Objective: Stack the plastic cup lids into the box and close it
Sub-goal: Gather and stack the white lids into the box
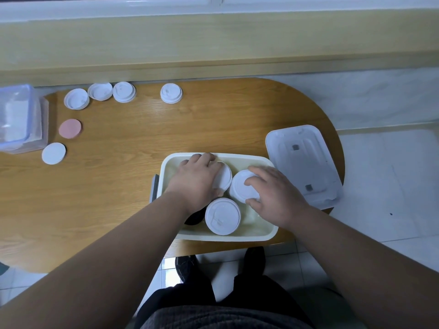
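Nowhere could any brand, label or writing be read. At the far left a clear tub [16, 119] stood on the table [118, 186], with a pink disc [70, 128] and a white disc [54, 153] just beside it. Four white lids [76, 99] lay near the table's back edge, three close together and one [171, 93] apart to their right. Nearer the person, the cream box [213, 237] sat open. Inside it, the left hand [197, 184] lay spread over a white lid [224, 176], fingers curled at its far edge; whether it gripped was unclear. A third lid [222, 216] lay free at the box's near side. The right hand [276, 198] pinched a middle lid [242, 186] between thumb and fingers. The box cover [304, 165] lay upturned on the table, just right of the box.
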